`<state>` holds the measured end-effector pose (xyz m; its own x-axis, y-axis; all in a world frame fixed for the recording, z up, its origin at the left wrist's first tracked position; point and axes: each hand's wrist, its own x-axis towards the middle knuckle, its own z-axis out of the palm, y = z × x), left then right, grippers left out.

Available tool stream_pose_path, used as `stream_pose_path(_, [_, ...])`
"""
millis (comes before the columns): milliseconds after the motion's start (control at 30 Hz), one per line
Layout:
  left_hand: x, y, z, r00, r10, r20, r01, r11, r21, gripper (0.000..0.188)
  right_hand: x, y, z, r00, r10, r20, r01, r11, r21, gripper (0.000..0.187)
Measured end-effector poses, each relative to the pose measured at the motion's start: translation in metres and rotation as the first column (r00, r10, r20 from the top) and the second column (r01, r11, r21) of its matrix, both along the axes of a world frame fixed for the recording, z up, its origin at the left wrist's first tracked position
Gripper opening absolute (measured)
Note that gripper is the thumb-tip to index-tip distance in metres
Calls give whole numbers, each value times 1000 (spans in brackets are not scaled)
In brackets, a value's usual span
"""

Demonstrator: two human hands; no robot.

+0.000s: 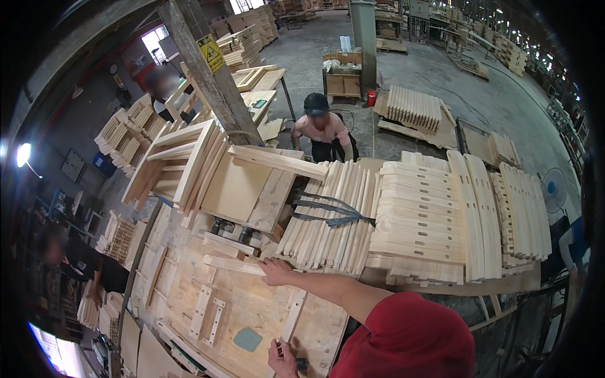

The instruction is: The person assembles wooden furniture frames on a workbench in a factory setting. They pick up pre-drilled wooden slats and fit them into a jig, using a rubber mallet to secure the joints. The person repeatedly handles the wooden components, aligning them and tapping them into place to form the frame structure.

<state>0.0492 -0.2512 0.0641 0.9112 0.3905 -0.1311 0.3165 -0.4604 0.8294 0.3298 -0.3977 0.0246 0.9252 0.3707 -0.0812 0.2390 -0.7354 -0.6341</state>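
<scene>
My right hand (277, 272) reaches across the bench and closes round the near end of a pale wooden rail (234, 264), its fingers bent over it. Low in view, my left hand (283, 360) has its fingers curled at a narrow wooden strip (293, 314) that runs along the bench top; part of the grip is hidden. A small dark knob-like part (302, 363) sits beside that hand. To the left lie two short wooden pieces with holes (208, 312) and a grey-green pad (247, 339), on the plywood bench top (268, 305).
Sticks bundled with dark strapping (331, 211) and stacked slotted slats (416, 211) stand to the right. Assembled frames (189, 164) lean at the far left of the bench. One person (324, 132) crouches beyond; another person (94, 264) is at left. A wooden post (217, 75) rises behind.
</scene>
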Motion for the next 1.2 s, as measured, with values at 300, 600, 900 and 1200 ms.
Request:
stream_pose_path(300, [-3,-2,4,1000,13,-8,-12,999,40,42,2,1,-2,1000,12,7,-12,1000,1,58])
stream_pose_path(600, [0,-5,4,997,-72,37,69,994,85,40,1,-1,-2,1000,-5,17,4,1000,21,61])
stream_pose_path(900, [1,-12,6,999,-39,-7,39,992,117,39,0,0,1,1000,-11,9,11,1000,27,59])
stream_pose_path(1200, [0,-17,4,998,-64,-8,64,990,125,39,2,-3,5,999,12,-52,-12,1000,-1,60])
